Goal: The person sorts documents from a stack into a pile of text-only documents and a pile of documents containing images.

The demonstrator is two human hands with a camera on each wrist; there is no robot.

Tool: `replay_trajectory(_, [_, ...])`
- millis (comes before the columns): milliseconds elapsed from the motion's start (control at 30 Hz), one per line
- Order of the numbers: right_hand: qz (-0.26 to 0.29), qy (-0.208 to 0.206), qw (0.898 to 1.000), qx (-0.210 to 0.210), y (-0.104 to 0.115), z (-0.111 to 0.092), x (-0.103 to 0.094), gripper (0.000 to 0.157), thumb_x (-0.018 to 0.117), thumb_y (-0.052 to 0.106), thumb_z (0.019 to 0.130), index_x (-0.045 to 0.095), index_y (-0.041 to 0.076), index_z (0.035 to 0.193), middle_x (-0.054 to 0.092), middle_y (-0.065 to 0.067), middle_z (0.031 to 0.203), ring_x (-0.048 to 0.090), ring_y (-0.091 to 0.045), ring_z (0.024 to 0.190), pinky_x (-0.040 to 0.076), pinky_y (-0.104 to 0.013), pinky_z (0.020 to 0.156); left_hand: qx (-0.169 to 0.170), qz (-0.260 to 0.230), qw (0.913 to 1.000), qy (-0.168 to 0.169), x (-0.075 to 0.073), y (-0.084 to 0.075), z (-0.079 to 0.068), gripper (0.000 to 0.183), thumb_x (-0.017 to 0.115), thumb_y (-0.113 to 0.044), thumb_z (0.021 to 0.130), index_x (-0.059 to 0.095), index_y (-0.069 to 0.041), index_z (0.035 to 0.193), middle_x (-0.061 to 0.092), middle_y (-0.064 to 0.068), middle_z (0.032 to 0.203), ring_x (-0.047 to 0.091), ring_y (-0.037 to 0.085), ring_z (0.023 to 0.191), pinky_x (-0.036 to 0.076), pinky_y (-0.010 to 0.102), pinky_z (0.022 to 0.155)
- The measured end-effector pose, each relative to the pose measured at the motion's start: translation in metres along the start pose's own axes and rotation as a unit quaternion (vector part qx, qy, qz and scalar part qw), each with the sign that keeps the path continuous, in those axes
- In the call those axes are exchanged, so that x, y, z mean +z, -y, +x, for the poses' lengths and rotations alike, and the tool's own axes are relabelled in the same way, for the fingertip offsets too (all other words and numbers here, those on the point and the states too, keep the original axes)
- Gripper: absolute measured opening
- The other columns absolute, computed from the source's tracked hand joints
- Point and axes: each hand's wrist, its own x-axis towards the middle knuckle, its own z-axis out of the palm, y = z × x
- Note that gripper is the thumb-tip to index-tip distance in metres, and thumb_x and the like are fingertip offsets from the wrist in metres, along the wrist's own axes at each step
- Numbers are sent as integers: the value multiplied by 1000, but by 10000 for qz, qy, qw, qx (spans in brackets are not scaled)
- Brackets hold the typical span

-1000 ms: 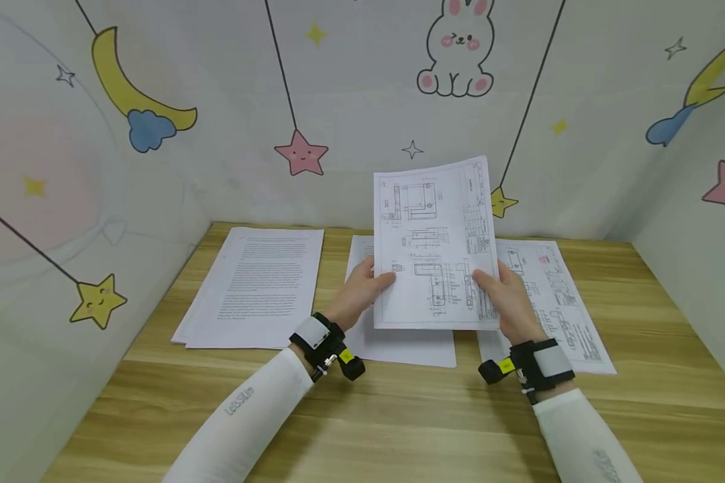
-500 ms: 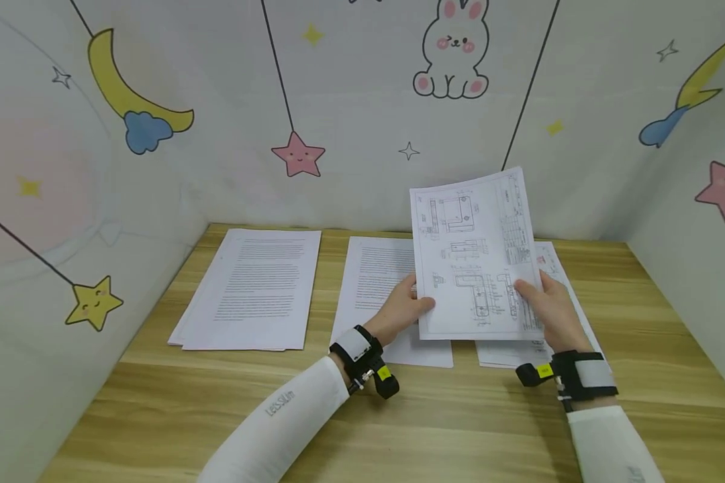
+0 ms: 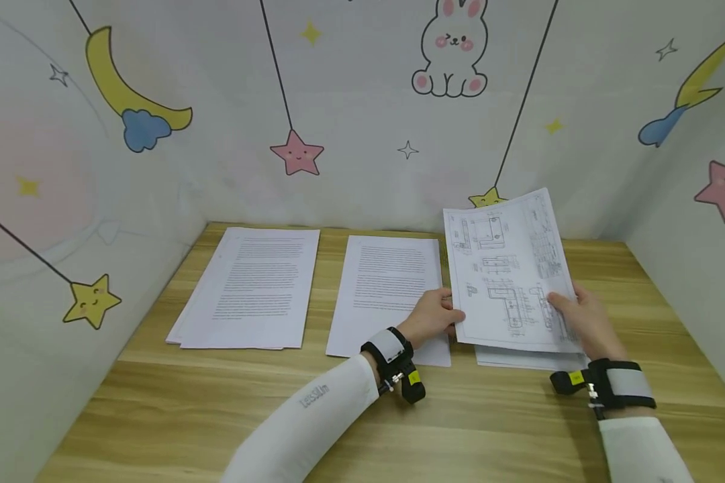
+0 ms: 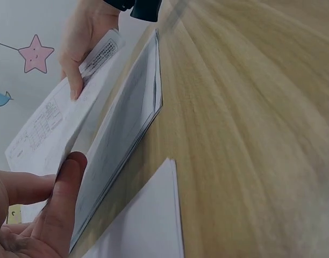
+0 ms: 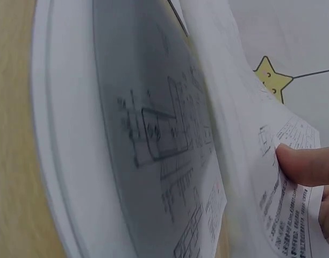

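Note:
A sheet of paper with technical drawings (image 3: pixel 501 268) is held up, tilted, above the right-hand pile of drawing sheets (image 3: pixel 519 359). My left hand (image 3: pixel 431 315) pinches its left edge between thumb and fingers. On the opposite edge my right hand (image 3: pixel 592 322) grips it, thumb lying on the printed face. In the left wrist view the pile of drawings (image 4: pixel 121 123) lies just beneath the lifted sheet. The right wrist view shows the sheet (image 5: pixel 240 177) bowed, with the pile's printed top page (image 5: pixel 159 129) shaded under it.
A middle stack of text pages (image 3: pixel 393 282) lies beside my left hand. Farther left is another stack of text pages (image 3: pixel 266 288), its sheets slightly fanned. The wooden table (image 3: pixel 217 396) meets a white cartoon-printed backdrop (image 3: pixel 362 100) at the back and sides.
Both hands have carried the drawing sheet rightward and lower, from over the middle stack to over the right pile. The middle text stack is now mostly uncovered.

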Motion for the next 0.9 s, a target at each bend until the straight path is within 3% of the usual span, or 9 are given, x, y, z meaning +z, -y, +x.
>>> replay_trajectory(267, [-678,-147,9976,-47,-13,3,-14,67,41,37,105,21,-2,156,49,-32,134,57,-29,97,45,-23,65,-101,-105,9999,93,18,2,7,43,67,-1,89,61,0,131,67,5,88,74,19,74,60,25,64])
replay_trajectory(533, [-1336,-369,9903,30,-22,1,-18,60,46,26,105,30,-8,151,52,-33,129,58,-33,94,45,-34,69,-188,26,9995,234,31,2,7,55,69,0,87,52,4,139,71,4,89,74,20,67,59,25,64])
replay_trajectory(800, [-1824,-429,9822,-137,-26,0,-19,58,50,23,103,35,-13,145,59,-33,115,62,-29,82,44,-28,60,-249,173,9993,197,35,3,5,47,71,-1,87,58,2,132,69,1,83,73,17,64,58,22,59])
replay_trajectory(900, [-2157,-536,9745,-305,-24,0,-17,58,54,19,99,37,-16,142,58,-38,116,62,-33,82,48,-34,61,-277,268,9992,74,35,3,4,36,72,-2,87,65,1,122,66,-1,79,72,15,64,58,23,60])
